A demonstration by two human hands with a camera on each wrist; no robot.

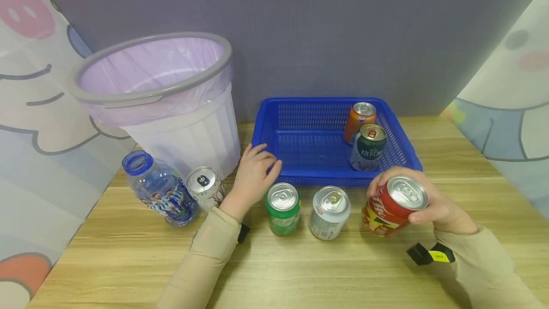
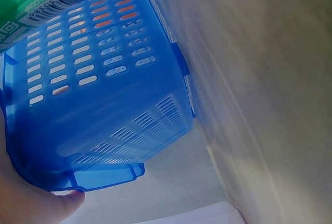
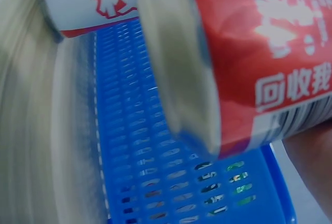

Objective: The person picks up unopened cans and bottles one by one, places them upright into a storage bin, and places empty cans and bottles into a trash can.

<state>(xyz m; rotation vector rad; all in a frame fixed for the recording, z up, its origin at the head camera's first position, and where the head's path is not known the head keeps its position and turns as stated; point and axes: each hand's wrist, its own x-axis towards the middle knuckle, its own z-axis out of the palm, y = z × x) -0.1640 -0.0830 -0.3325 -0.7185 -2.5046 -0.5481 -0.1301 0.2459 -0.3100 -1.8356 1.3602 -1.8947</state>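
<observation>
My right hand grips a red drink can around its side, in front of the basket's right corner. In the right wrist view the can's pale base and red printed side show large. My left hand touches the front left corner of the blue plastic basket, its fingers loosely extended over the rim. The left wrist view has a fingertip right at the basket's rim. Between the hands stand a green can and a silver-white can.
An orange can and a dark green can stand in the basket's right side. At the left are a lined white bin, an uncapped clear bottle with a blue neck and a pale can. A grey wall stands behind.
</observation>
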